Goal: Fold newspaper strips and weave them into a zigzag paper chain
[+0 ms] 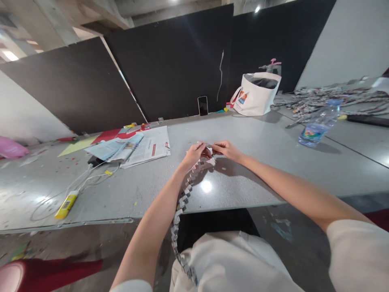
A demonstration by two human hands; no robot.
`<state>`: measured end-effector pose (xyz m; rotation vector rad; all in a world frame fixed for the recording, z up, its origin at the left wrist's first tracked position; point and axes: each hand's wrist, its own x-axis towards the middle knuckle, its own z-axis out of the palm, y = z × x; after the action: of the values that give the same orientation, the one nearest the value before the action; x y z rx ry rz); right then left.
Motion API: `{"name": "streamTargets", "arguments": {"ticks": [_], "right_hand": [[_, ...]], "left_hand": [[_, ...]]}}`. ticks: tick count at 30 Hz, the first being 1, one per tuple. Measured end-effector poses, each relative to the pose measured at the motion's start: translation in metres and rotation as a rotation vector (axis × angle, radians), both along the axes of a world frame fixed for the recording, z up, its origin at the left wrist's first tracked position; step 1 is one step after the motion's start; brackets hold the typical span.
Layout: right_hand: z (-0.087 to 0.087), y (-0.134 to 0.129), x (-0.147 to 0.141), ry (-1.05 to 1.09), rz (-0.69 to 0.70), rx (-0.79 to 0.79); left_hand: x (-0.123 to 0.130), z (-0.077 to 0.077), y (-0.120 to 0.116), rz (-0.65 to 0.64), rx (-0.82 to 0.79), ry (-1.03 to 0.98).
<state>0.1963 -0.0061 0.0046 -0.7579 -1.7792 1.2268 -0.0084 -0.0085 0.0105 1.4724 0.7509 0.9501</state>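
Closely together, the fingers of both hands are held narrow at the upper end of a folded chain [184, 199]. That end is gripped by the left hand [196, 153], while the thumb and fingertips of the right hand [227, 151] are pinched just beside it; what is caught between them is too small to be made out. The hands are held low over the table [237, 178], knuckles up and fingertips turned toward each other. The forearms are spread outward toward the body, the right one reaching in at a flatter slant. From the left hand, the chain is draped over the table's near edge and down to the light clothing of the lap.

The grey tabletop is scuffed and flecked, and a lamp's glare is thrown back just below the hands. To the left, printed papers [153, 146] are stacked loosely near a yellow item [66, 205] and white cables [88, 176]. A phone [202, 106] is propped against black panels [170, 65], with a white bag [257, 99] stood to its right. Farther right, a clear bottle [317, 125] (its cap blue) is seen before heaped strips [331, 97]. Concrete beams [45, 20] are shown overhead.
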Motion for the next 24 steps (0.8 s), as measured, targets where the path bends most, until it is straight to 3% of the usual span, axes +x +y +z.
{"name": "streamTargets", "arguments": {"ticks": [9,18,24], "right_hand": [[-0.002,-0.001,-0.002,-0.120,-0.006,0.132],[0.000,-0.006,0.003,-0.068,0.090,0.112],[-0.001,-0.005,0.002,-0.067,0.081,0.117]], "left_hand": [[0.004,0.005,-0.003,0.135,0.109,0.109],[0.002,0.009,-0.005,0.069,0.072,-0.006],[0.001,0.013,-0.006,0.106,0.017,-0.021]]}}
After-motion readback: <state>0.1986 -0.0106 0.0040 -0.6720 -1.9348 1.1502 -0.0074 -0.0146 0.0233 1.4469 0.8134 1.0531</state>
